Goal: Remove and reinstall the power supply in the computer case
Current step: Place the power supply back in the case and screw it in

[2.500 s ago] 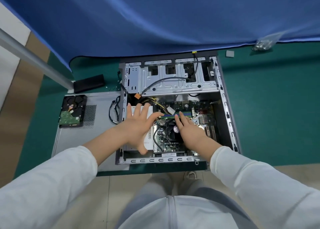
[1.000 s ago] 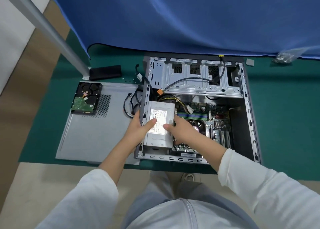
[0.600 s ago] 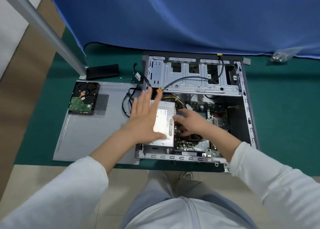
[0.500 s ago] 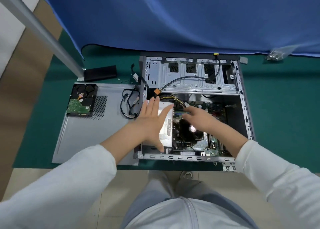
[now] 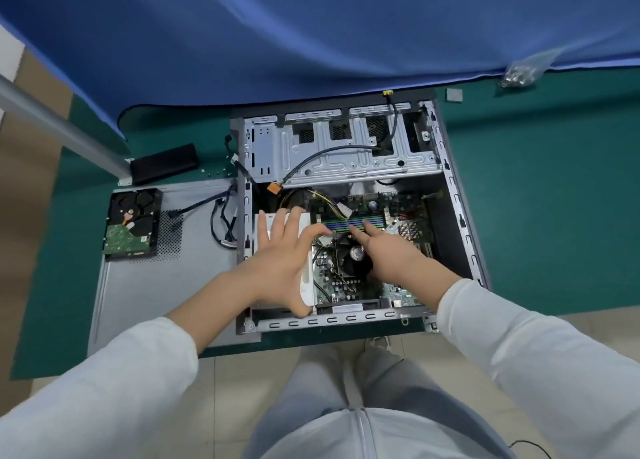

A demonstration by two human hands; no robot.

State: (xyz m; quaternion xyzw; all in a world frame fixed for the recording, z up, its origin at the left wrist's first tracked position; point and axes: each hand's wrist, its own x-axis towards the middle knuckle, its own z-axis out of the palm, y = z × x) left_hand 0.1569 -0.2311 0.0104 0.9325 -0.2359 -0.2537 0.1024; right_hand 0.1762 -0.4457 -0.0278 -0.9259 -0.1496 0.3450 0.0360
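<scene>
Nearby, hard drive (image 5: 132, 223) on side panel (image 5: 152, 285), loose cables (image 5: 225, 216) beside computer case (image 5: 460, 216)

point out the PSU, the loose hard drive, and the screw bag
power supply (image 5: 306, 282), head view, bare right edge beside the left hand.
hard drive (image 5: 133, 224), head view, middle of its upturned underside.
screw bag (image 5: 523, 72), head view, centre of the bag.

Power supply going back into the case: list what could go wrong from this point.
1. The yellow and black cable bundle lies just behind the power supply; it could get pinched as the left hand presses the unit down.
2. The right hand hovers over the CPU fan and motherboard; a slip could knock components.
3. Loose black cables hang over the case wall and might snag.
</scene>
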